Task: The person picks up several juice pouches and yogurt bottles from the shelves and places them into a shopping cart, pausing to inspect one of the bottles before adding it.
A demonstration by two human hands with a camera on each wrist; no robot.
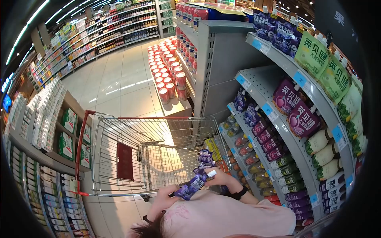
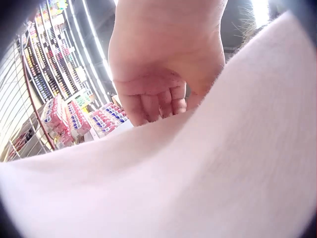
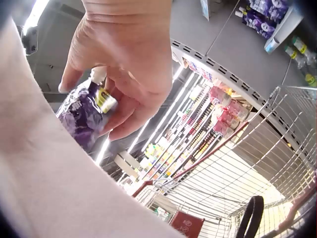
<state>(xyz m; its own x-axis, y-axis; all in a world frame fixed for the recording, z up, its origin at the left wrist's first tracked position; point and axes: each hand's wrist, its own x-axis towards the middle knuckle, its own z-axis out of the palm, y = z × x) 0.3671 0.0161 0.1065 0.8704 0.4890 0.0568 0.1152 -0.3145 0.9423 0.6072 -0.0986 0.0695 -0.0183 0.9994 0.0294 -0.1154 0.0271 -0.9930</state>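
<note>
A purple spout pouch (image 1: 193, 185) with a white cap is held at a tilt close to the pink shirt. My right hand (image 1: 220, 179) grips it at the capped end; the right wrist view shows the fingers curled round the pouch (image 3: 84, 116) beside the white spout. At the other end my left hand (image 1: 167, 195) pinches its lower corner. The left hand (image 2: 166, 64) appears with curled fingers in the left wrist view, where the shirt hides the fingertips and the pouch. More purple pouches (image 1: 205, 155) show just beyond the hands, by the cart's right end.
A wire shopping cart (image 1: 154, 119) with red trim stands in front. Curved shelves (image 1: 258, 75) of pouches rise at the right. Red-and-white cans (image 1: 162, 79) stand stacked ahead, and stocked shelving (image 1: 51, 190) lines the left.
</note>
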